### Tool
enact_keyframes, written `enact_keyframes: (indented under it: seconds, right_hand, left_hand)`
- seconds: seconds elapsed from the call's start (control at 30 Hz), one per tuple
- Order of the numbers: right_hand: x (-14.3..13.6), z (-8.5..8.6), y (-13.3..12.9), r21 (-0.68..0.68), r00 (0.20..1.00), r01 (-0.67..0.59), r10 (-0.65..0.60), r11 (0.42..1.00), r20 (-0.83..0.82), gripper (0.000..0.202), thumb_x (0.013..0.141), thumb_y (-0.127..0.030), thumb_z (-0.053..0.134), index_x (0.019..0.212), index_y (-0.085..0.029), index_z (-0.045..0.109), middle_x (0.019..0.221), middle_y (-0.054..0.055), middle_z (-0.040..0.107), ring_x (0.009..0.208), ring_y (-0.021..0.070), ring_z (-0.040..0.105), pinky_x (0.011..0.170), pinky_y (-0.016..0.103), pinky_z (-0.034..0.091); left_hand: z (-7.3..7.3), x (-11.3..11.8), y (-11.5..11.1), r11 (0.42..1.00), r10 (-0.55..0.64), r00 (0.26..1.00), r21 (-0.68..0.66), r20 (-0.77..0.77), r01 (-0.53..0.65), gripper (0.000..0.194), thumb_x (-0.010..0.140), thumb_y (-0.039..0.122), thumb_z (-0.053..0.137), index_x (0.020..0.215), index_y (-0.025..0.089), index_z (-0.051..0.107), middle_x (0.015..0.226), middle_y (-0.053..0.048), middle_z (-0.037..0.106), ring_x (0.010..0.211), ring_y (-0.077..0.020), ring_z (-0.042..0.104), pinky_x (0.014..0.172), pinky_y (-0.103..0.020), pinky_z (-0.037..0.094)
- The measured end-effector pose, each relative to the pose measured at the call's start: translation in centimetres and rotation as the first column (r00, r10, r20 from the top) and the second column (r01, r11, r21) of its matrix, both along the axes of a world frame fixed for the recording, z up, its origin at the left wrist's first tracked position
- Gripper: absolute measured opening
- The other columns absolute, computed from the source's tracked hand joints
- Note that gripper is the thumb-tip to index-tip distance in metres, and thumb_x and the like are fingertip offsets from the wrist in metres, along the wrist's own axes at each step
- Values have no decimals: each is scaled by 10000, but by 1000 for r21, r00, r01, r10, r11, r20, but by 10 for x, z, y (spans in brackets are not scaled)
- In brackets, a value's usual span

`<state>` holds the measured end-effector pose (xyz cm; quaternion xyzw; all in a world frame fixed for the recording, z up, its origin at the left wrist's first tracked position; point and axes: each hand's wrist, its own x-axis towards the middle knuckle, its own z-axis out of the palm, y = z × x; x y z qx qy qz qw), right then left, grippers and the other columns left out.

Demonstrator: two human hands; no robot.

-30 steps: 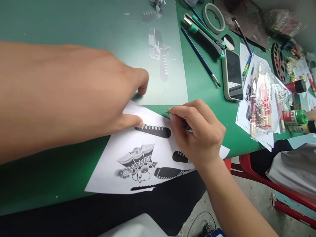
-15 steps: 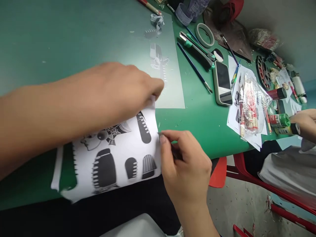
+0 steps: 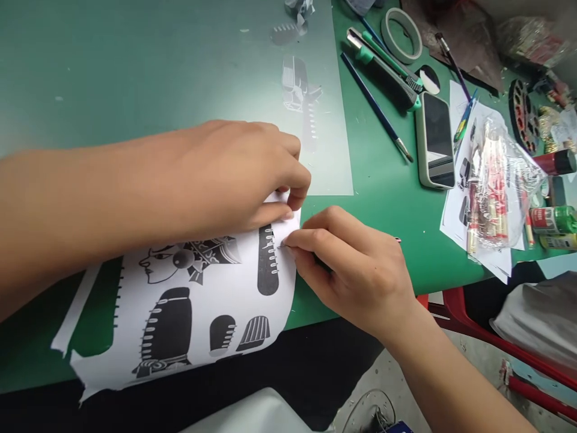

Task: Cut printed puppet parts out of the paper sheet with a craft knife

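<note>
A white paper sheet (image 3: 202, 319) printed with black figures, including a face in profile, lies at the table's near edge. Its lower edge hangs over, and an opening is cut near its left side. My left hand (image 3: 270, 171) reaches across it, with thumb and curled fingers closed on the top right part of the paper. Right beside it, my right hand (image 3: 360, 264) pinches a thin pointed tool whose tip touches the sheet by a dark strip-shaped print (image 3: 267, 267). Most of that tool is hidden inside the hand.
On the green table (image 3: 157, 72) lie a translucent printed sheet (image 3: 331, 165), a paintbrush (image 3: 376, 108), a green-and-black utility knife (image 3: 387, 75), a tape roll (image 3: 417, 45) and a phone (image 3: 436, 141). Farther right are bagged sticks (image 3: 493, 192), a paint bottle (image 3: 552, 219) and a red chair (image 3: 460, 307).
My right hand has moved from the paper's right edge onto the sheet, its tool tip at the strip print. My left fingers have shifted on the paper. The view has swung, moving table items right.
</note>
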<state>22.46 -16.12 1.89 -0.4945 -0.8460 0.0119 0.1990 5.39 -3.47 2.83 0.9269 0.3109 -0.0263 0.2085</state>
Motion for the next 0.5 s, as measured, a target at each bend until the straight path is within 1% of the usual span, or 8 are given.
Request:
enact_keyframes:
  seconds: [0.07, 0.1, 0.2, 0.33, 0.5]
  right_hand:
    - [0, -1, 3, 3, 1000, -14, 14, 1000, 11, 179, 951, -104, 561, 856, -152, 705, 807, 38, 679, 637, 101, 602, 549, 238, 423]
    - [0, -1, 4, 4, 1000, -21, 21, 1000, 16, 181, 953, -106, 559, 858, -154, 706, 804, 36, 678, 634, 100, 596, 549, 240, 418]
    - [1, 0, 6, -1, 999, -36, 36, 999, 36, 198, 952, -99, 554, 841, -163, 705, 794, 33, 675, 628, 96, 582, 544, 244, 391]
    - [2, 2, 5, 4, 997, -56, 56, 998, 57, 217, 950, -91, 558, 804, -173, 695, 775, 28, 670, 618, 89, 562, 537, 249, 356]
    - [2, 1, 5, 7, 996, -71, 70, 997, 63, 218, 959, -97, 552, 807, -181, 684, 771, 17, 665, 627, 85, 565, 543, 247, 357]
  left_hand:
    - [-1, -4, 1, 999, -37, 998, -19, 42, 37, 236, 817, 467, 524, 893, 367, 724, 966, 43, 687, 832, -190, 571, 677, -332, 350]
    - [-2, -6, 2, 996, -78, 992, -24, 100, 81, 260, 822, 499, 510, 913, 372, 718, 965, 47, 682, 832, -186, 566, 678, -331, 343]
    - [-5, -13, 5, 987, -159, 963, 1, 217, 163, 266, 852, 502, 493, 955, 367, 698, 990, 52, 659, 860, -170, 549, 672, -325, 307]
    - [-7, -16, 8, 984, -175, 959, 4, 223, 179, 232, 831, 474, 538, 967, 353, 682, 1029, 67, 638, 874, -160, 533, 687, -316, 280]
    - [-8, -14, 8, 985, -169, 965, -11, 200, 174, 307, 800, 504, 532, 1001, 331, 686, 1022, 49, 628, 888, -165, 532, 692, -297, 270]
